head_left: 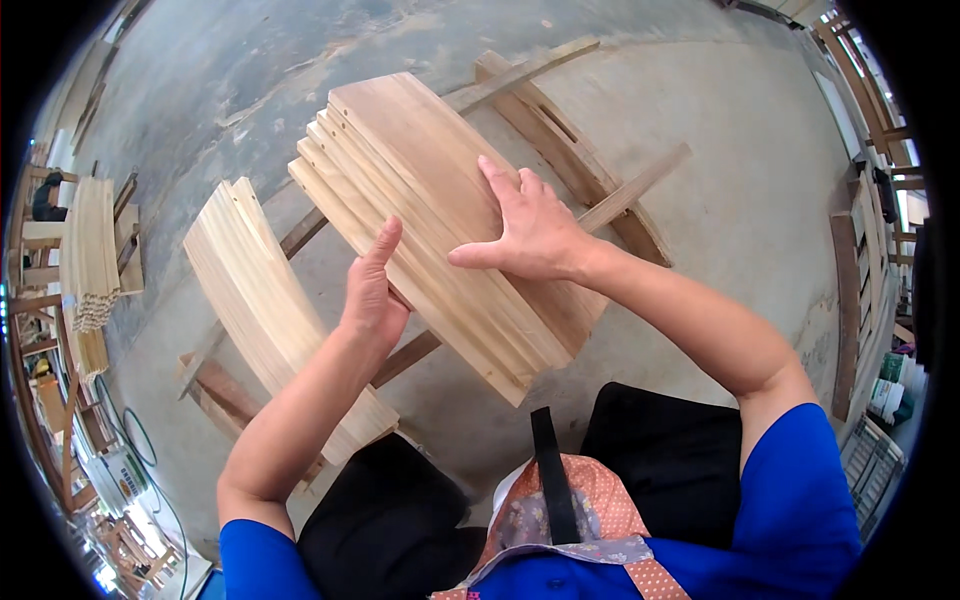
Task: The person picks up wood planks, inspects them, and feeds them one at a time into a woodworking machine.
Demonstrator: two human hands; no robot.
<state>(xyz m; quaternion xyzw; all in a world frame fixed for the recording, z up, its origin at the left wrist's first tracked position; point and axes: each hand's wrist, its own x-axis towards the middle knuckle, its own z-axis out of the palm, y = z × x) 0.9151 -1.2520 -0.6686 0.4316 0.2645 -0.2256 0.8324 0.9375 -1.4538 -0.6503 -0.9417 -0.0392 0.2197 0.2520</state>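
Touching a stepped stack of long, pale-brown wooden boards (420, 165) at its left edge with left hand (374, 295) (cannot tell if clamped); laying right hand (540, 232), with digits spread apart, on top; seen above brown timber bars (635, 187).

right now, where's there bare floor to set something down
Bare grey concrete floor lies right of the brown wooden support beams and beyond the large pale wooden board stack. It's crowded at that stack's left side, by the left hand and the smaller pale board pile.
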